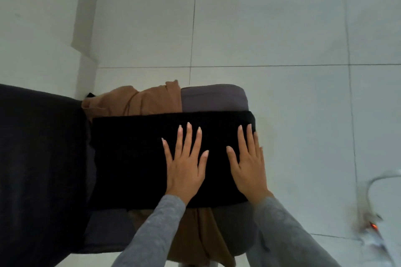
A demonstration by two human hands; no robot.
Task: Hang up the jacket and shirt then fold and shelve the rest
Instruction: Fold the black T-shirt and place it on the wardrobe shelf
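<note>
The left hand [184,167] and the right hand [249,165] are lying flat side by side, fingers straight and spread, pressing on the folded black fabric garment [130,158]; this garment is resting across a crumpled brown cloth garment [138,99]; both are lying on a grey cushioned seat [214,97].
</note>
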